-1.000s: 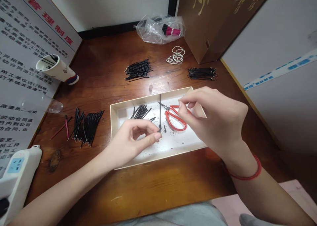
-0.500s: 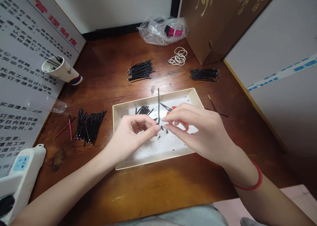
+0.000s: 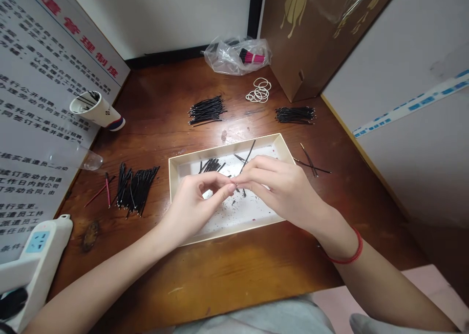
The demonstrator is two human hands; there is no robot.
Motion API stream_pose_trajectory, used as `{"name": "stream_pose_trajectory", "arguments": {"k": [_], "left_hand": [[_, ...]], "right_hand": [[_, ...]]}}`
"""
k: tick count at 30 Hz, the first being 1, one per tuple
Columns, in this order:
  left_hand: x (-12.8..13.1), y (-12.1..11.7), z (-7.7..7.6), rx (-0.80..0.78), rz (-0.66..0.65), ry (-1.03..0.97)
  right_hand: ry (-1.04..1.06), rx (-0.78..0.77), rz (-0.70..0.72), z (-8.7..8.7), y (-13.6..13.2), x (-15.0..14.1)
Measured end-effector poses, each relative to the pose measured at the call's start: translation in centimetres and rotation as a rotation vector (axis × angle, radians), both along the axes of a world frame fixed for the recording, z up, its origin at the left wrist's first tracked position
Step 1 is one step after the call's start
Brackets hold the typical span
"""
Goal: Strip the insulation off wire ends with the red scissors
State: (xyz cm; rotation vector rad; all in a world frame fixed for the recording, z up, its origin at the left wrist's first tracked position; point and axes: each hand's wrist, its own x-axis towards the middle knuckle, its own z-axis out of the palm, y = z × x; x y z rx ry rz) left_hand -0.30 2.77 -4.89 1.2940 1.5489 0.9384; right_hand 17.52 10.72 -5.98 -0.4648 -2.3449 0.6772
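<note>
Over a shallow cream box (image 3: 225, 150), my left hand (image 3: 198, 197) is closed in a pinch on the lower end of a thin black wire (image 3: 249, 153). My right hand (image 3: 284, 187) is also pinched, its fingertips meeting the left ones at that same end. The wire slants up and away to the right; its gripped tip is hidden by the fingers. Inside the box lie a small bunch of short black wires (image 3: 211, 166), dark scraps (image 3: 233, 203) and scissors (image 3: 240, 158), mostly covered by my right hand.
Black wire bundles lie left (image 3: 135, 190), behind (image 3: 207, 110) and right (image 3: 295, 114) of the box. White rubber bands (image 3: 259, 91), a plastic bag (image 3: 223, 58) and a brown carton (image 3: 289, 46) stand farther back. At left are a tipped paper cup (image 3: 104, 114) and a power strip (image 3: 44, 256).
My right hand has moved left and closed its fingertips against the left hand's at the wire end. The wire has gone from upright to leaning right. The whole view has shifted slightly.
</note>
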Motion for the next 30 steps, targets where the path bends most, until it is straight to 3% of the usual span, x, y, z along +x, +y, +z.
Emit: {"name": "stream_pose_trajectory", "arguments": {"k": [5,11,15,21,25,30], "left_hand": [[0.0,-0.1,0.0,0.015,0.020,-0.011],[-0.5,0.4,-0.2,-0.151,0.052,-0.336],[-0.7,0.6,-0.6,-0.163,0.015,-0.436],[-0.4,0.7,-0.2,-0.133,0.036,-0.451],[-0.2,0.4,0.1,-0.049,0.104,-0.335],[0.0,0.1,0.0,-0.020,0.071,-0.241]], "right_hand": [[0.030,0.002,-0.024,0.0,-0.3,-0.1],[0.101,-0.032,-0.054,0.0,-0.9,-0.9],[0.143,-0.045,-0.049,-0.1,-1.0,-0.9],[0.138,-0.169,-0.100,0.3,-1.1,-0.9],[0.078,-0.293,-0.180,0.7,-1.2,-0.8],[0.052,-0.247,-0.111,0.7,-1.1,-0.5]]}}
